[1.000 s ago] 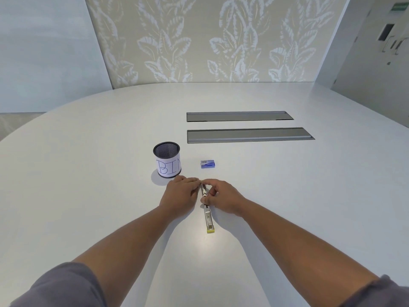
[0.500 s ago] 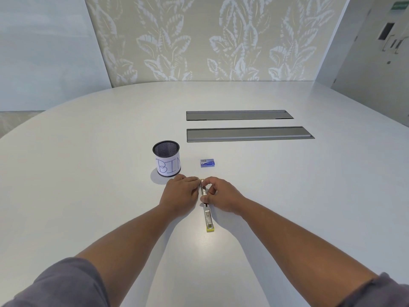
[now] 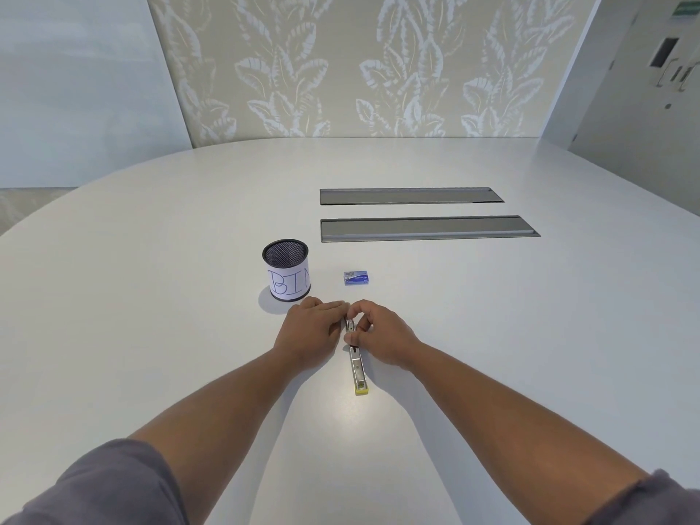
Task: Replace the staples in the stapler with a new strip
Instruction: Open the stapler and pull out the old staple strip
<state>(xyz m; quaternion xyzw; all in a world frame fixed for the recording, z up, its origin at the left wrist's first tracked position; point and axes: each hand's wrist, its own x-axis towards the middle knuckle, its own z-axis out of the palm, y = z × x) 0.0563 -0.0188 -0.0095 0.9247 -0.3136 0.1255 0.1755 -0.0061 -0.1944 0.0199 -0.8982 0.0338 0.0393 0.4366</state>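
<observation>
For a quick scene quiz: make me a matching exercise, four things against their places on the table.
Things:
1. mesh cup labelled BIN
2. staple box
3. stapler
4. two grey hatches

Places:
A. farthest back, right of centre
B. lying opened out between the hands
C. just right of the cup
D. beyond the left hand

Pairs: 1-D, 2-C, 3-B, 4-A

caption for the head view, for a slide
Both hands work on the opened stapler lying on the table.
</observation>
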